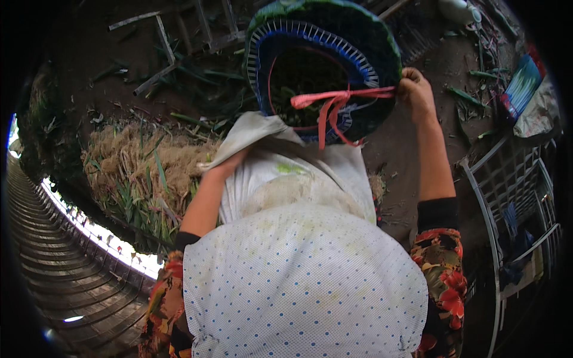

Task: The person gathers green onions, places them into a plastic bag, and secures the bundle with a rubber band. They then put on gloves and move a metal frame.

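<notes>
In front of me tilts a wide, round, hat-like thing (380, 49), dark green at the rim, with a blue and white stitched ring inside. A pink ribbon (327, 112) knotted in a bow hangs across its opening. My right hand (414, 87) pinches the rim on the right, where one ribbon end reaches the fingers. My left hand (236, 162) is tucked beneath a raised fold of white cloth (255, 129), so its fingers are hidden. A white apron with blue dots (304, 277) covers my front.
Bundled green-stemmed plants with tan roots (147, 156) lie to the left. Metal frames (165, 40) and scattered leaves are on the dirt floor ahead. On the right are a wire-mesh metal rack (492, 192), a colourful bag (521, 87) and a pale sack (535, 112).
</notes>
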The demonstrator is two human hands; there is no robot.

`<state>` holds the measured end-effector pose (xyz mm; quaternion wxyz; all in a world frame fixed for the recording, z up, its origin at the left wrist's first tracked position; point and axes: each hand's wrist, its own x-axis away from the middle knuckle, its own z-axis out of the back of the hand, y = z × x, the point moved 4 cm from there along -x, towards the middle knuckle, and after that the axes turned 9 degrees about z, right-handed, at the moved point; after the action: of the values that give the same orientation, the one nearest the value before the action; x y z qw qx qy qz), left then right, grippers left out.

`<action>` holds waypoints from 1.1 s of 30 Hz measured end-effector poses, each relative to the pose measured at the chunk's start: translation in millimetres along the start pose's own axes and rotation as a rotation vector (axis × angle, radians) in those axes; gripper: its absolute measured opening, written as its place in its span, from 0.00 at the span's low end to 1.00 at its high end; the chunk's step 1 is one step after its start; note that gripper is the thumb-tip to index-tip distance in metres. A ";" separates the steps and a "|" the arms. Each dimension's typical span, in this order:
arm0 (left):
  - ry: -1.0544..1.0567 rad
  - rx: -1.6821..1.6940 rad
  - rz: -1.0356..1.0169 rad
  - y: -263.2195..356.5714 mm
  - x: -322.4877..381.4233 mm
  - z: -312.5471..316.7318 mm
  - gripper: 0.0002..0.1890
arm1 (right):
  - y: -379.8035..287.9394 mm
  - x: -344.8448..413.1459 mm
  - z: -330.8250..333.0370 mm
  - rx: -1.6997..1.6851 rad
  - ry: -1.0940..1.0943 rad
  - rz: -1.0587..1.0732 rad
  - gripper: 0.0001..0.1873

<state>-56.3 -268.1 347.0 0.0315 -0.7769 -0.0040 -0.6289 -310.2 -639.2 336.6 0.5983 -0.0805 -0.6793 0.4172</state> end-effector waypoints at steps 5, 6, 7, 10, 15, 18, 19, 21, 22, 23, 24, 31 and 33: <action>-0.170 1.179 -0.144 -56.5 -14.9 10.8 0.26 | 3.5 -0.7 -10.9 0.125 -0.134 0.065 0.10; 0.048 1.393 0.014 -89.7 -25.4 22.6 0.25 | -0.7 3.4 -14.6 0.088 -0.154 0.021 0.09; 0.288 1.600 0.190 -146.8 -38.0 43.0 0.24 | -1.5 9.0 -17.6 0.051 -0.185 -0.034 0.09; 0.732 1.357 0.292 -236.0 46.2 88.3 0.22 | 23.0 2.9 -3.7 0.026 -0.115 0.029 0.08; 0.828 1.526 0.349 -254.9 94.7 127.4 0.25 | 79.1 14.0 8.3 -0.669 -0.331 -0.174 0.08; 0.750 0.858 0.146 -114.3 -7.4 160.6 0.23 | 71.1 2.2 15.8 -0.718 -0.341 -0.306 0.13; 0.549 0.662 -0.067 -52.8 -43.9 178.0 0.19 | 71.6 -9.9 22.8 -0.810 -0.246 -0.347 0.18; 0.594 0.316 -0.364 101.8 -81.7 169.1 0.17 | 119.6 -57.5 71.0 -0.333 0.183 -0.244 0.18; 0.541 0.126 -0.425 152.7 -99.7 168.3 0.17 | 115.8 -72.0 69.0 -0.042 0.219 -0.239 0.17; 0.616 -0.005 -0.560 170.5 -139.8 178.0 0.21 | 111.0 -90.3 58.8 0.061 0.156 -0.202 0.16; 0.680 -0.175 -0.458 187.8 -173.0 187.6 0.25 | 109.6 -110.3 47.9 0.162 0.093 -0.167 0.16; 0.369 -0.353 -0.374 270.8 -291.3 185.1 0.32 | 115.9 -222.2 -24.4 0.569 -0.034 0.221 0.15; 0.407 -0.425 -0.196 274.3 -300.0 190.6 0.28 | 113.0 -248.1 -36.1 0.463 -0.030 0.171 0.17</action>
<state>79.7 -521.4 2.2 -0.1923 -0.6199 0.0594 -0.7584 -255.3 -701.1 74.4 0.5532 0.0078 -0.5654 0.6118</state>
